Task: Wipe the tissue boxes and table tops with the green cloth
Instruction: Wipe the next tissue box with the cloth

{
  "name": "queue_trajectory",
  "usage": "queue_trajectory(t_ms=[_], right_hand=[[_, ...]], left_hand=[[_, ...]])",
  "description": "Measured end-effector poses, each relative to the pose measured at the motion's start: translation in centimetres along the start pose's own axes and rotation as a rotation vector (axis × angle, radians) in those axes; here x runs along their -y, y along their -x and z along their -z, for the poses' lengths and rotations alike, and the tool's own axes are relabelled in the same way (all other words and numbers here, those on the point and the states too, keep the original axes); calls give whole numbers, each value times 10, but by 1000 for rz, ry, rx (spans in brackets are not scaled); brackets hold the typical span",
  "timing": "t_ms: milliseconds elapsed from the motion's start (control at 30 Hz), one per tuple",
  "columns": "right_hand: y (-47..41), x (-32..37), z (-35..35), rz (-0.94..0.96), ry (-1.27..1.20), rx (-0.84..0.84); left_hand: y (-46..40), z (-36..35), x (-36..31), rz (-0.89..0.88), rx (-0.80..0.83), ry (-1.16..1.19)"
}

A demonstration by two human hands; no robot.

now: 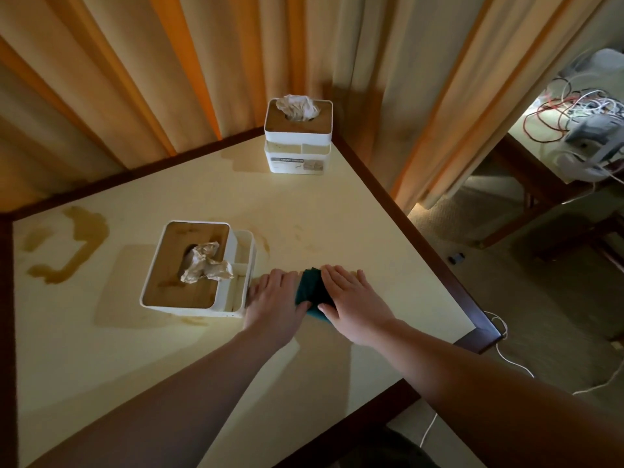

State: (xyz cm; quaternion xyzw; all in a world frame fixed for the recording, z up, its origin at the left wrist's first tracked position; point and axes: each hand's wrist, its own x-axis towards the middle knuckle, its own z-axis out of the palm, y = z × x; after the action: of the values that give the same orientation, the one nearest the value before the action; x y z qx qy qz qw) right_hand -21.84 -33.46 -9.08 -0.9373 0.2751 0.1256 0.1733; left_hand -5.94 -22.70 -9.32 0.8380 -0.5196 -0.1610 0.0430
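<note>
The folded green cloth lies on the cream table top between my two hands. My left hand lies flat with straight fingers on the cloth's left part, close to the near tissue box. My right hand presses flat on the cloth's right part. The near box is white with a wooden lid, side compartments and a crumpled tissue sticking out. A second white tissue box stands at the table's far corner.
Brown spill stains mark the table's left part. The table has a dark wooden rim. Orange and beige curtains hang behind. To the right stands another table with tangled cables, and a white cable runs over the carpet.
</note>
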Motion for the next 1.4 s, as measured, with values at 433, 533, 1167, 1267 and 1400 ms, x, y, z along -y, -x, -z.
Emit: queue_trajectory(t_ms=[433, 533, 1167, 1267, 1400], right_hand=[[-14, -6, 27, -193, -636, -48], [-13, -6, 25, -141, -618, -97], [-4, 26, 52, -126, -807, -274], [-5, 26, 54, -134, -771, -301], [-8, 29, 53, -137, -772, -311]], left_hand=[[-23, 18, -5, 119, 228, 600], [-22, 27, -3, 93, 225, 716], [-5, 71, 9, 48, -17, 841], [3, 98, 18, -45, -98, 732], [3, 138, 68, -38, -259, 485]])
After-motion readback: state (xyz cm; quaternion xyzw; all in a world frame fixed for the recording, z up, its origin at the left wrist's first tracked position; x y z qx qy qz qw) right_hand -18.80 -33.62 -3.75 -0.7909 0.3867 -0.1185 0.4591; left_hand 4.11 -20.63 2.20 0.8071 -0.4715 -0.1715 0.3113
